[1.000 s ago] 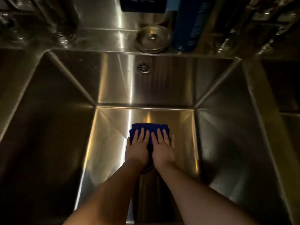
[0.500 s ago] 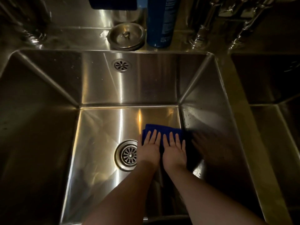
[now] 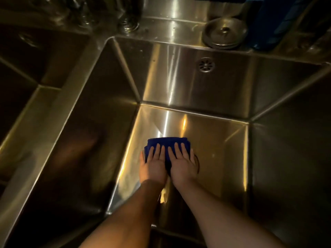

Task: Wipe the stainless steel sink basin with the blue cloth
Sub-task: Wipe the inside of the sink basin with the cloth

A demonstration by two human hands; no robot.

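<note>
Hands: left hand (image 3: 153,167), right hand (image 3: 182,166) flat, unclenched on blue cloth (image 3: 167,143) | drain (image 3: 197,163) mostly hidden beneath them

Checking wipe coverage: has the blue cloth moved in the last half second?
Yes. The blue cloth slid left, from right of the floor drain onto it.

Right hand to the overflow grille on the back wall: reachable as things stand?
Probably yes. The right hand lies flat on the blue cloth on the basin floor; the back wall up to the overflow grille is bare steel, nothing in the way. Arm extension is the only doubt.
</note>
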